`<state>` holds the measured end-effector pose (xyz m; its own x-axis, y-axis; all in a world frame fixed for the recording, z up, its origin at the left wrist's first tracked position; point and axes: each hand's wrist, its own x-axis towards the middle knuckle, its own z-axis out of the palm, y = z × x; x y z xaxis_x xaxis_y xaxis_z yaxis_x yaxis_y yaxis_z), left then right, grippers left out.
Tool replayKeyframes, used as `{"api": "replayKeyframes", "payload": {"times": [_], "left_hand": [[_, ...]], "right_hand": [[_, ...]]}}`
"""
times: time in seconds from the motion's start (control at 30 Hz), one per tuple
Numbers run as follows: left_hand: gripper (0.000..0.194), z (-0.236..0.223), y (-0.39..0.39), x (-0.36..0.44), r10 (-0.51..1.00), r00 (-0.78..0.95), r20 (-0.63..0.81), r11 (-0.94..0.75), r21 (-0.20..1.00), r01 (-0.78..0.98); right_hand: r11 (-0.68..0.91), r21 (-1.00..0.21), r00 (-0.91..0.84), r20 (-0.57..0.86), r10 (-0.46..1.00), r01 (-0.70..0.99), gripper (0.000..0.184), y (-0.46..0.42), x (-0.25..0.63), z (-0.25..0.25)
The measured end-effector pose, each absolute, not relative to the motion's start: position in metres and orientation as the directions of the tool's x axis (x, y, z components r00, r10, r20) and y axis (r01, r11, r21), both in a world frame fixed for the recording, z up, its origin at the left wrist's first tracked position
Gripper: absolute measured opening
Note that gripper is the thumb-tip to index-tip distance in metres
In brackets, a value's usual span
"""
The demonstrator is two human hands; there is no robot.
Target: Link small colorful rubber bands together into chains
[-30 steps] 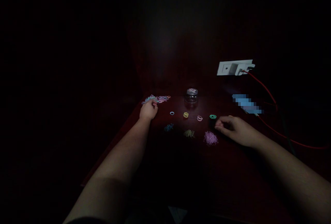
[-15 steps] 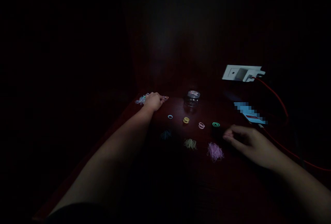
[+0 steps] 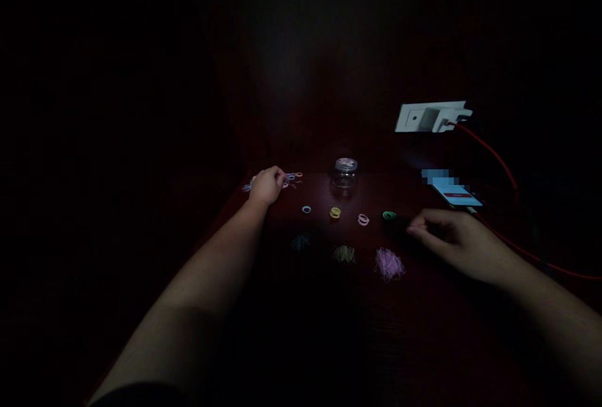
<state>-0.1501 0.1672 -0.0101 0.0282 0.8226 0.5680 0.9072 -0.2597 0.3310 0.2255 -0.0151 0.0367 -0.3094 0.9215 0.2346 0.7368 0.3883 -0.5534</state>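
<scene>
My left hand [image 3: 267, 185] reaches to the far left of the dark red table, over a mixed pile of small coloured rubber bands [image 3: 291, 178]. Its fingers curl down among them, and what they pinch is hidden. Resting on the table at the right, my right hand [image 3: 444, 234] has thumb and fingertips drawn together; anything between them is too small to make out. Nearest to it lie green bands [image 3: 389, 215]. Pink bands [image 3: 363, 220], yellow bands [image 3: 335, 212] and a blue band [image 3: 306, 209] continue that row leftward.
Closer to me are heaps of thin purple bands [image 3: 389, 264], yellowish bands [image 3: 345, 254] and dim blue bands [image 3: 301, 242]. A clear lidded jar [image 3: 345, 172] stands behind the row. A phone [image 3: 454, 190] with a red cable [image 3: 493, 153] lies below a wall socket [image 3: 416, 117].
My left hand has shifted left across the mixed pile, uncovering more bands at its right side. My right hand keeps its pose. The view has tilted slightly.
</scene>
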Motion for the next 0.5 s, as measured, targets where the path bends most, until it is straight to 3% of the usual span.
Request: {"api": "replayKeyframes", "payload": {"times": [0.23,0.37,0.5], "left_hand": [[0.021,-0.012,0.152,-0.160,0.788,-0.111,0.605,-0.265,0.497,0.826],[0.025,-0.016,0.141,-0.165,0.815,-0.164,0.556,-0.237,0.578,0.781],[0.026,-0.020,0.133,-0.171,0.814,-0.175,0.554,-0.250,0.606,0.755]], "right_hand": [[0.439,-0.562,-0.340,0.277,0.899,0.702,0.034,-0.013,0.222,0.034],[0.439,-0.577,-0.338,0.281,0.898,0.689,0.032,-0.010,0.222,0.030],[0.446,-0.589,-0.342,0.287,0.895,0.673,0.030,-0.006,0.223,0.025]]}}
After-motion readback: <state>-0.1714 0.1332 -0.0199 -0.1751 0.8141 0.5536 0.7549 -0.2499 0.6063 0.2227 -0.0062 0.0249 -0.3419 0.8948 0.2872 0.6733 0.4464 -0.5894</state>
